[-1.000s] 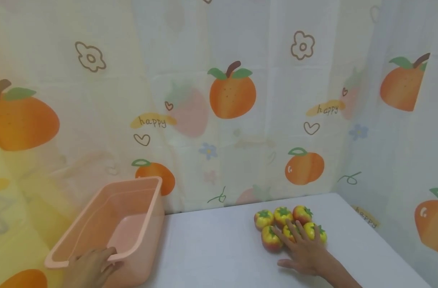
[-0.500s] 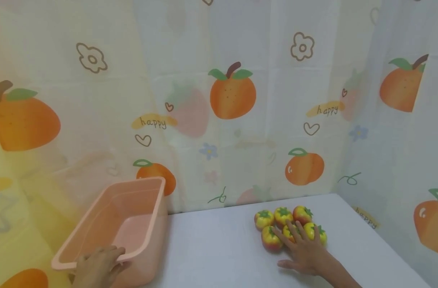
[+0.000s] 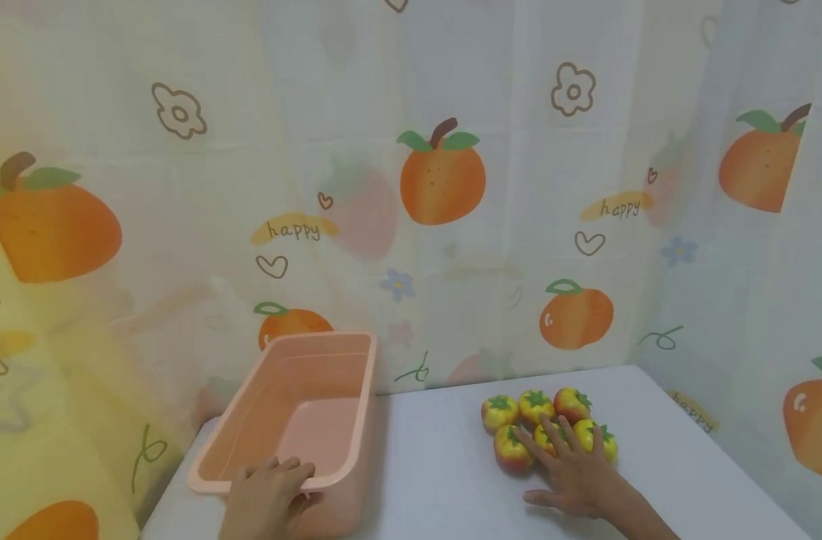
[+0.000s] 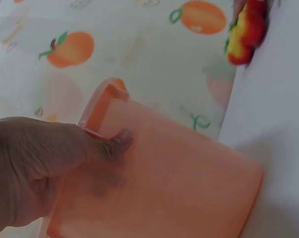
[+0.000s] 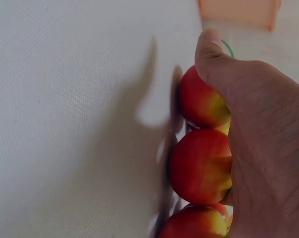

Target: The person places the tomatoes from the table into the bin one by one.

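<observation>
My left hand [image 3: 265,495] grips the near rim of a pink plastic bin [image 3: 346,506]. In the left wrist view, the thumb lies along the bin's outer wall [image 4: 184,173]. No contents show inside the bin. Several yellow-and-red fruits [image 3: 514,451] with green leafy tops, resembling persimmons, sit close together in two rows at the right. My right hand [image 3: 580,476] rests over the front row with its fingers spread, partly hiding some of the fruits. From the right wrist, the red undersides of the fruits [image 5: 201,168] show beside the palm, with the thumb extended.
Both hands work over a white table [image 3: 438,465]. A fruit-printed curtain [image 3: 451,300] hangs behind it and along both sides. White tabletop lies between the bin and the fruits.
My left hand has drawn the bin to the right, nearer the fruits, uncovering some tabletop at its left. My right hand and the fruits stay where they were.
</observation>
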`<state>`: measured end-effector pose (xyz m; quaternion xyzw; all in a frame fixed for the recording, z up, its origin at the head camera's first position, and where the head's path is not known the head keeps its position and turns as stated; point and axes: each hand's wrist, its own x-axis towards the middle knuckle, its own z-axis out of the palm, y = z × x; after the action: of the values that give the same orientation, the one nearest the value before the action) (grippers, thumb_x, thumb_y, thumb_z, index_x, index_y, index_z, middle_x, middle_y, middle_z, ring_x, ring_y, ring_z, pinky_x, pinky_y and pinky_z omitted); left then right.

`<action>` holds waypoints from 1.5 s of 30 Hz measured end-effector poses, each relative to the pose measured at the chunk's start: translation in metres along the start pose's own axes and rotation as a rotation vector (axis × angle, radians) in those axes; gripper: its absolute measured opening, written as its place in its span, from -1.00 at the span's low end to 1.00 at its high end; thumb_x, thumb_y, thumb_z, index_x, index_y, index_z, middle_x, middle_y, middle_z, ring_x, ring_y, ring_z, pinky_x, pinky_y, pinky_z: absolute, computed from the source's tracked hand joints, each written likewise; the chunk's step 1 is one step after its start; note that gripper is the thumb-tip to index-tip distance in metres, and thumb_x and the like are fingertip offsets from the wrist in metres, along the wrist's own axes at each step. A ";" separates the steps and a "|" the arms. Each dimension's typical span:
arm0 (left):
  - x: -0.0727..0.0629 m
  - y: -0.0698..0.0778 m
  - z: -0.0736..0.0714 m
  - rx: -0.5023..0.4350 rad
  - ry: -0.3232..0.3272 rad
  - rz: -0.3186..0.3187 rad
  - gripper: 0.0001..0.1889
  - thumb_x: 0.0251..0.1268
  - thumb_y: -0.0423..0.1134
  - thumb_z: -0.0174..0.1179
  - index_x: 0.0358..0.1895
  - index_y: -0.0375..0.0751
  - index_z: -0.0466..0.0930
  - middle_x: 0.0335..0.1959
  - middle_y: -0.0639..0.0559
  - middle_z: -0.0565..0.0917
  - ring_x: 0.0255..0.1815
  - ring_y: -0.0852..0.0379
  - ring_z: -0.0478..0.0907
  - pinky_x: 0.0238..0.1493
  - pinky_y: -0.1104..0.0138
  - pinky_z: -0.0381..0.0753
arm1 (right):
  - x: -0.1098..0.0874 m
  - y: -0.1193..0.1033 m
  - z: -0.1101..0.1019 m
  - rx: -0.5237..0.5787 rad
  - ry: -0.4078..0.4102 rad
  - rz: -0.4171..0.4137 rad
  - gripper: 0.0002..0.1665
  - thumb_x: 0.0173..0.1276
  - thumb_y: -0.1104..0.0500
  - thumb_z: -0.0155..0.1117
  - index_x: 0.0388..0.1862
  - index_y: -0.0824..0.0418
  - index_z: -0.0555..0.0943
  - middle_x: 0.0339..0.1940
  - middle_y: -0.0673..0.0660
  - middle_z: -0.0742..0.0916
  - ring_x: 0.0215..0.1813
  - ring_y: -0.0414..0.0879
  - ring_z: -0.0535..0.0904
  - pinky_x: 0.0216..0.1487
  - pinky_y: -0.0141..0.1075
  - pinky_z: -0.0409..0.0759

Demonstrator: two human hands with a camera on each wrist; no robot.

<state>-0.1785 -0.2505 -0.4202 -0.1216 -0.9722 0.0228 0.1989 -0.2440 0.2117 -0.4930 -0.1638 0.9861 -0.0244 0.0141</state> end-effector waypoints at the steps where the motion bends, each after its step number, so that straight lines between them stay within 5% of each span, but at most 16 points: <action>1: 0.002 0.009 0.000 -0.004 0.023 0.014 -0.71 -0.05 0.15 0.53 -0.35 0.18 0.66 -0.53 0.38 0.54 -0.41 0.26 0.50 -0.29 0.26 0.41 | 0.000 0.000 0.000 -0.004 0.003 0.000 0.18 0.21 -0.72 0.06 0.70 -0.23 0.14 0.71 0.35 0.26 0.64 0.53 0.18 0.34 0.78 -0.06; 8: 0.018 0.064 0.005 -0.051 0.164 0.060 -0.68 -0.15 0.10 0.58 -0.45 0.17 0.60 -0.55 0.32 0.54 -0.45 0.23 0.41 -0.30 0.31 0.23 | 0.000 0.003 0.004 -0.012 0.045 -0.021 0.15 0.21 -0.71 0.07 0.68 -0.25 0.17 0.68 0.34 0.30 0.62 0.52 0.22 0.32 0.78 -0.02; 15: 0.029 0.099 0.009 -0.086 0.251 0.080 -0.69 -0.19 0.07 0.59 -0.43 0.17 0.63 -0.56 0.29 0.56 -0.43 0.20 0.41 -0.28 0.26 0.26 | 0.003 0.005 0.009 -0.008 0.068 -0.033 0.14 0.19 -0.73 0.05 0.68 -0.35 0.13 0.67 0.32 0.34 0.61 0.52 0.24 0.32 0.78 -0.01; 24: 0.045 0.139 0.010 -0.143 0.171 0.031 -0.73 -0.06 0.05 0.58 -0.36 0.14 0.68 -0.53 0.25 0.61 -0.39 0.18 0.44 -0.19 0.21 0.31 | 0.001 0.008 0.009 0.024 0.043 -0.040 0.12 0.20 -0.73 0.05 0.69 -0.51 0.00 0.67 0.34 0.32 0.62 0.57 0.19 0.30 0.80 -0.09; 35: 0.059 0.159 0.008 -0.183 0.122 0.008 -0.77 0.00 0.04 0.55 -0.32 0.12 0.73 -0.45 0.20 0.72 -0.37 0.15 0.47 -0.13 0.14 0.36 | 0.001 0.003 -0.001 0.023 0.010 -0.021 0.13 0.21 -0.71 0.07 0.69 -0.39 0.09 0.71 0.34 0.27 0.64 0.56 0.15 0.33 0.78 -0.10; 45: 0.062 0.165 0.006 -0.176 0.139 0.036 -0.76 -0.05 0.03 0.56 -0.31 0.13 0.76 -0.42 0.21 0.76 -0.32 0.14 0.54 -0.04 0.09 0.44 | 0.001 0.001 -0.005 -0.011 -0.017 0.001 0.17 0.19 -0.74 0.05 0.69 -0.29 0.15 0.73 0.29 0.25 0.66 0.53 0.13 0.35 0.76 -0.06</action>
<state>-0.1990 -0.0757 -0.4178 -0.1572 -0.9520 -0.0676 0.2538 -0.2456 0.2120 -0.4885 -0.1636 0.9861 -0.0177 0.0216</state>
